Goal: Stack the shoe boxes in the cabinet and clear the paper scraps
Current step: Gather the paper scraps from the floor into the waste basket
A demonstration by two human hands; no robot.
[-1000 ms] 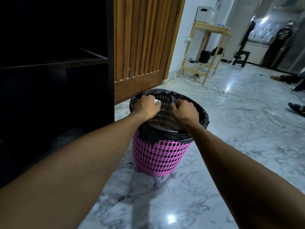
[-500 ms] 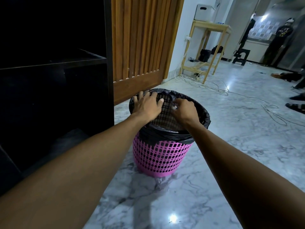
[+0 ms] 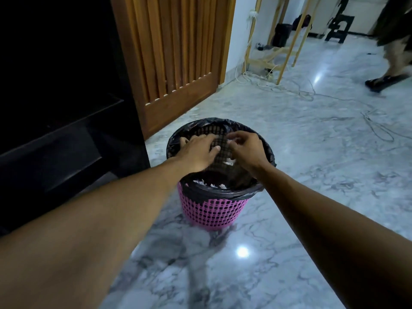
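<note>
A pink mesh waste bin [image 3: 211, 210] with a black liner [image 3: 223, 192] stands on the marble floor beside the dark cabinet [image 3: 66, 108]. Both my hands hover over its mouth. My left hand [image 3: 196, 152] is spread flat with straight fingers and holds nothing. My right hand [image 3: 245, 150] has loosely curled fingers, and a white paper scrap [image 3: 229, 162] hangs in the air just below it. More white scraps [image 3: 200, 182] lie inside the liner. No shoe boxes are in view; the cabinet shelves look dark.
A slatted wooden door [image 3: 178, 52] stands behind the bin. Loose cables [image 3: 301, 92] trail across the floor near a wooden table frame [image 3: 283, 52]. A person's foot in a sandal [image 3: 383, 80] steps at the far right.
My left hand went from a fist to flat, spread fingers. My right hand loosened and a scrap dropped from it towards the bin. The camera tilted down; a person walked in at the right.
</note>
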